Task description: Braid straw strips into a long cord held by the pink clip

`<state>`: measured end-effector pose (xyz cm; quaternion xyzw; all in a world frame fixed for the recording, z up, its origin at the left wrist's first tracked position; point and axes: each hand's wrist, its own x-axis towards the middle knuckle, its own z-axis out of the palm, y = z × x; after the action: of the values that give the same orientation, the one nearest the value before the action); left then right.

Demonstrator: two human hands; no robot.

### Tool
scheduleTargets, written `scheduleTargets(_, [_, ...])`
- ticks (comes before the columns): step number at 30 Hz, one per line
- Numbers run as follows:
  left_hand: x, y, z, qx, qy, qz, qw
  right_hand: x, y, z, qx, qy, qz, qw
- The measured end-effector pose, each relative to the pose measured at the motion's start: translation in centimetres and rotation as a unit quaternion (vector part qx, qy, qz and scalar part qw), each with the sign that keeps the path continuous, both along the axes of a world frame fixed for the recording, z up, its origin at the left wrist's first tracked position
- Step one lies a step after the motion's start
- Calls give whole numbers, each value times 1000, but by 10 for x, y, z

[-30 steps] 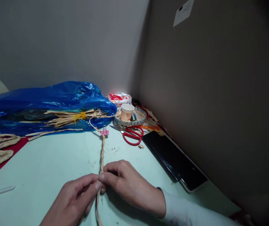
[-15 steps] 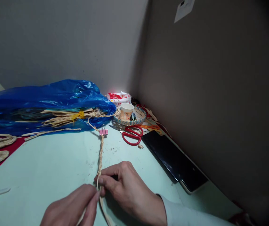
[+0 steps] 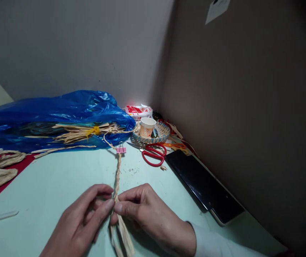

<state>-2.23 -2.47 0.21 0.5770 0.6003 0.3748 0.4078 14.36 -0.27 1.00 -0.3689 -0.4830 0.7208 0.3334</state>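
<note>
A braid of pale, straw-like strands (image 3: 118, 175) runs toward me from a pink binder clip (image 3: 121, 150) at the far part of the table. My right hand (image 3: 147, 210) pinches the braid's near end between thumb and fingers. From the left, my left hand (image 3: 85, 214) has its thumb pressed against the same spot, its fingers curled; the tips touching the strands are partly hidden. Below the hands, loose unbraided strands (image 3: 126, 235) spread apart and hang toward the bottom edge.
Red-handled scissors (image 3: 154, 155) lie right of the clip. Behind them a paper cup (image 3: 147, 127) stands in a woven basket (image 3: 166, 132). Dark phones (image 3: 201, 182) lie at right along the partition. A blue plastic bag (image 3: 61, 107) with a straw bundle (image 3: 80, 132) fills the back left.
My left hand has risen along the braid and turned so its thumb meets my right fingertips. The loose strands now fan out below. The view has shifted slightly left.
</note>
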Motion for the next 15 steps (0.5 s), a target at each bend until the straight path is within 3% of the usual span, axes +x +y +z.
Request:
scheduleTargets(3, [2, 9, 3, -156, -144, -30, 977, 0, 0, -1, 6, 29, 15, 999])
scheduleTargets(6, [2, 14, 2, -236, -185, -59, 952, 3, 2, -2, 42, 5, 46, 998])
scheduleTargets(10, [2, 13, 5, -240, -207, -63, 946, 8, 3, 0, 134, -96, 56, 985])
scheduleTargets(15, [2, 9, 7, -228, -194, -46, 953, 11, -4, 5, 231, -249, 40, 940])
